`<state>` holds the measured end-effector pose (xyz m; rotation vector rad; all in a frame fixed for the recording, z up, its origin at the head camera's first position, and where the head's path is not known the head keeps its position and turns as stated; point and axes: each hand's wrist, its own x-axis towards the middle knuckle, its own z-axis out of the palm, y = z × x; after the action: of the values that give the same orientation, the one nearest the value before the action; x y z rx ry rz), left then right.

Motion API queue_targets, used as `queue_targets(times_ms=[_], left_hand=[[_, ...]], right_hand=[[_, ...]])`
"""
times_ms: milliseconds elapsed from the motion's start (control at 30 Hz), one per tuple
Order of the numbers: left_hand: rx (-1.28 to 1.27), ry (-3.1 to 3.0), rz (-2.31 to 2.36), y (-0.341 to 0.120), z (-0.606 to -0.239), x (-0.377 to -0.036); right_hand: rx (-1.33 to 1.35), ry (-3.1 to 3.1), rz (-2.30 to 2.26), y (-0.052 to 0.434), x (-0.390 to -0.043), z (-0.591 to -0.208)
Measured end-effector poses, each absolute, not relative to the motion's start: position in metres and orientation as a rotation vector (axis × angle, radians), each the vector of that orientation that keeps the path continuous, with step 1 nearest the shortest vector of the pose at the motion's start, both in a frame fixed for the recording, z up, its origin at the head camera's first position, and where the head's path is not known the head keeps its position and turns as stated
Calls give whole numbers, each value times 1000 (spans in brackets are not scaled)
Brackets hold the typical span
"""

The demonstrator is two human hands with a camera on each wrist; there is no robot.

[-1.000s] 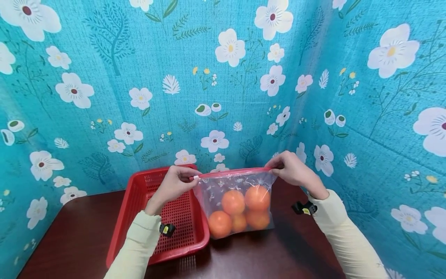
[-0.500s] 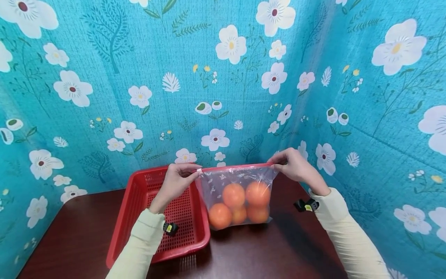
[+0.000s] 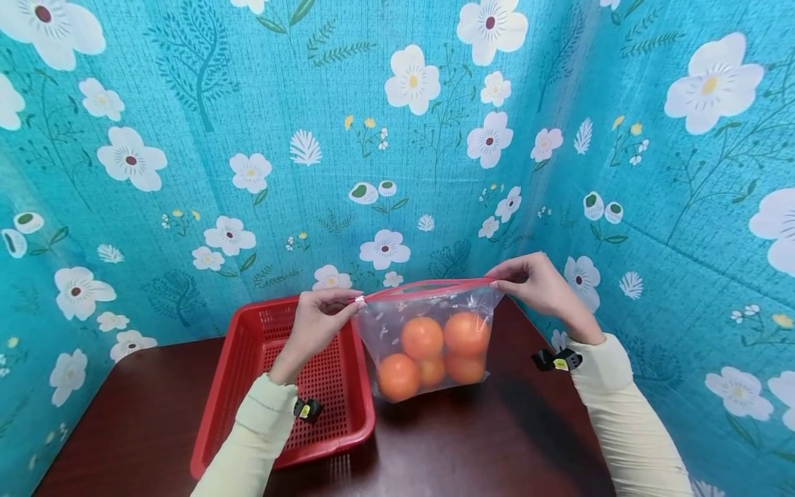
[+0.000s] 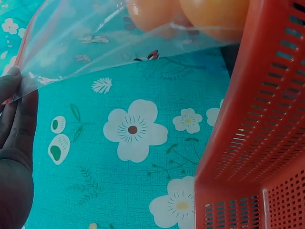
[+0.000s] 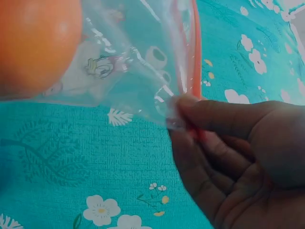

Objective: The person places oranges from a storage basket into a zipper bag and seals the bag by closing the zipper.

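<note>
A red basket [image 3: 248, 386] is sitting at the left of the worktop [image 3: 497, 442]. The left hand [image 3: 317, 324] is pinching one top corner of a clear bag [image 3: 428, 338] of oranges [image 3: 422, 337], lifted just beside it; the right hand [image 3: 537, 283] is pinching the other corner.

A dark reddish-brown wooden table [image 3: 497, 449] fills the bottom of the frame, with a red perforated plastic basket [image 3: 248, 386] lying on it at lower left, just beside a clear bag of oranges [image 3: 428, 345] at center.
</note>
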<state>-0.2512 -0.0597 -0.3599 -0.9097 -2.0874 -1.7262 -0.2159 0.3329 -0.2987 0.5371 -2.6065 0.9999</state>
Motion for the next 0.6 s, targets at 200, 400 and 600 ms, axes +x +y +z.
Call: queue_targets(times_ms=[200,400,600], left_hand=[[-969,-2104,-1733,-57,-370,-252],[-1004,-2140,-1712,-54,-376,-253],[-1032,-2101,-1708,-52,-373,-252]], right_hand=[[614,-2525,1027,337,-218,-308],[684,-2549,1032,339,-219,-316],[730,-2429,1036,333,-218,-316]])
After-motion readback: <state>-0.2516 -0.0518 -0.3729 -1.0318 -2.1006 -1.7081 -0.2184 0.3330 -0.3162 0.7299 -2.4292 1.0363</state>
